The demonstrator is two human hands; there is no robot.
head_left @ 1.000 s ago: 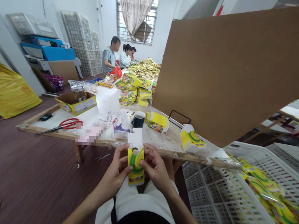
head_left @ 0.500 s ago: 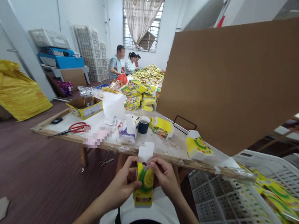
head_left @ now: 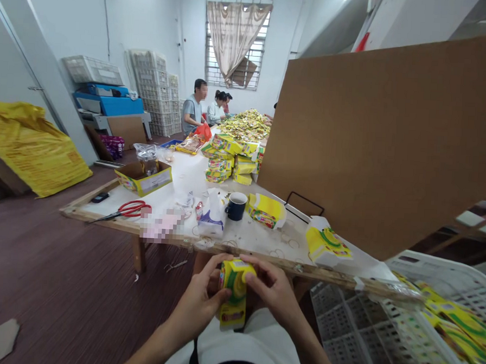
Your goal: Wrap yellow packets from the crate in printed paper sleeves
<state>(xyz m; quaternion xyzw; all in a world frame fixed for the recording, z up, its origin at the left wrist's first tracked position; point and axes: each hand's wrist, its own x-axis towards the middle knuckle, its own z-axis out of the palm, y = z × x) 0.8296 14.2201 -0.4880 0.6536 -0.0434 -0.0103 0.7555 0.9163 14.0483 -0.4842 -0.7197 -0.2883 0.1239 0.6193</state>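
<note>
A small yellow cardboard box (head_left: 234, 301) with a green swirl stands upright above my lap, just in front of the table edge. My left hand (head_left: 205, 288) grips its left side, thumb on the front face and fingers behind. At the top right corner my right hand (head_left: 273, 288) is closed on the box, thumb in front and fingers over the folded top flap. The flap's yellow printed side shows. What is inside the box is hidden.
On the table (head_left: 186, 173) are red-handled scissors (head_left: 131, 208), a dark mug (head_left: 236, 206), a tissue pack (head_left: 212, 215) and more yellow boxes (head_left: 266, 210). A large cardboard sheet (head_left: 383, 140) rises at right, above a white basket (head_left: 366, 319) of boxes. Several people (head_left: 193, 110) sit farther back.
The white top flap, which stood up before, is now folded down over the box's top. My right hand has moved onto that flap. The camera view has shifted slightly.
</note>
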